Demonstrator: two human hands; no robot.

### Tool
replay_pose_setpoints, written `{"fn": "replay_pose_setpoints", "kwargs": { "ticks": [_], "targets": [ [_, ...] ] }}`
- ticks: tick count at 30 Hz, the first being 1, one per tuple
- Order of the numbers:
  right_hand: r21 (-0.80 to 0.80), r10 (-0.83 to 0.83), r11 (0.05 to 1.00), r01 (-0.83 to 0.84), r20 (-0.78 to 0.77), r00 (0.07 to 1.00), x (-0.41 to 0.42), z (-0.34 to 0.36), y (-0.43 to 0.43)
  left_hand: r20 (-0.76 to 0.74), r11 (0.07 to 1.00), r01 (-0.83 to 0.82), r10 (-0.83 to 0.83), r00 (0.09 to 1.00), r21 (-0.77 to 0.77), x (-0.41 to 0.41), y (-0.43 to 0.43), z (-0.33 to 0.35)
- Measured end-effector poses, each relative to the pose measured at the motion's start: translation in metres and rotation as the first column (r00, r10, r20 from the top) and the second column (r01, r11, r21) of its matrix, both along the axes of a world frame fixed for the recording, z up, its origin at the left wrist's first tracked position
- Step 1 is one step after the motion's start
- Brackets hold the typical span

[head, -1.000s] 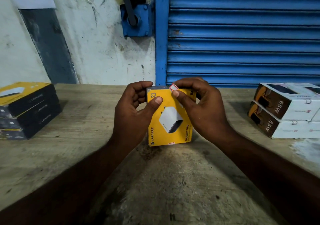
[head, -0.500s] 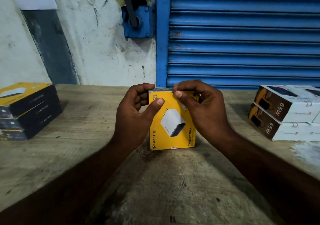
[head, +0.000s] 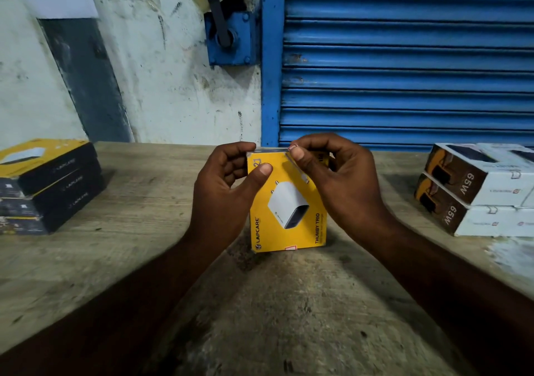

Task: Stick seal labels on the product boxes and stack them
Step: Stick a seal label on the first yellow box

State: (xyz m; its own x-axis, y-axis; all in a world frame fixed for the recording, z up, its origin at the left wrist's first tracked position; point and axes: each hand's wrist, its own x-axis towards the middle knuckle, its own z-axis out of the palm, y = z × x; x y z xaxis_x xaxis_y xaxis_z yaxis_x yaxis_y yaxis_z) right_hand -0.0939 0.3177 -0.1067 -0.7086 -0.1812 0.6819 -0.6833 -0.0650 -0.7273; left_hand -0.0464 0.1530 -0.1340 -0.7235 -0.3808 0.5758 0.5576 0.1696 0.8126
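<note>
A yellow Lapcare charger box [head: 289, 219] stands upright on its lower edge in the middle of the wooden table [head: 138, 231]. My left hand [head: 228, 190] grips its upper left corner, thumb on the yellow front. My right hand [head: 335, 184] holds the upper right part, its thumb and forefinger pinching at the top edge, where a sliver of the small white and red seal label [head: 294, 146] shows. Another seal label [head: 291, 248] sits on the box's bottom edge.
A stack of three yellow and black Lapcare boxes [head: 49, 184] lies at the table's left end. White and brown 65W boxes [head: 476, 190] are stacked two high at the right. A blue roller shutter [head: 404, 57] and a white wall stand behind the table.
The seal label, plainly visible above the top edge one second ago, is now pressed down at the edge under my right fingertips. The box sits slightly lower and more upright.
</note>
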Motion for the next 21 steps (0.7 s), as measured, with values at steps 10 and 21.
{"fn": "replay_pose_setpoints", "kwargs": {
  "ticks": [10, 21],
  "targets": [
    [0.041, -0.154, 0.986, 0.162, -0.158, 0.975, 0.0013, 0.0042, 0.0014, 0.003, 1.0, -0.014, 0.014, 1.0, -0.025, 0.0013, 0.0022, 0.0014],
    [0.112, -0.125, 0.982, 0.151, -0.208, 0.97, 0.0009, 0.005, 0.003, 0.002, 1.0, -0.019, 0.019, 1.0, -0.024, 0.0002, 0.0016, 0.0007]
  ]
}}
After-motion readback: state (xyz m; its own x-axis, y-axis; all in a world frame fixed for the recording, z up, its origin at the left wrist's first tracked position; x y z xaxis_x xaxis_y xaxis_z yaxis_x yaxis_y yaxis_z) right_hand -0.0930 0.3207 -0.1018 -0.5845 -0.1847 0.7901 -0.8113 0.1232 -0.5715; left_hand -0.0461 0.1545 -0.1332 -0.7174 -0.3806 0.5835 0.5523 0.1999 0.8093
